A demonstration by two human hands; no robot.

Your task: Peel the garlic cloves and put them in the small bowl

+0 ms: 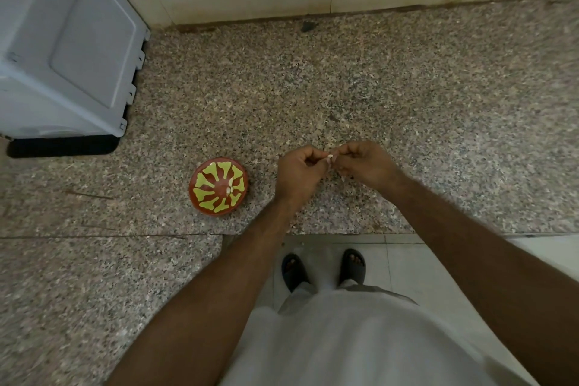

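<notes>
Appliance (pixel 62 47), grey-white, far left on the granite counter (pixel 438 103). Bowl (pixel 218 186), red with yellow pattern, holds a few peeled cloves (pixel 229 190), just left of the hands. Left hand (pixel 299 175) and right hand (pixel 365 164) meet above the counter, fingers of both curled, pinching one clove (pixel 329 157) between them.

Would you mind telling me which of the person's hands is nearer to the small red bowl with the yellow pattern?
Left. The left hand is just right of the small red bowl with the yellow pattern in the picture; the right hand lies beyond it, farther right. Both pinch one garlic clove.
</notes>
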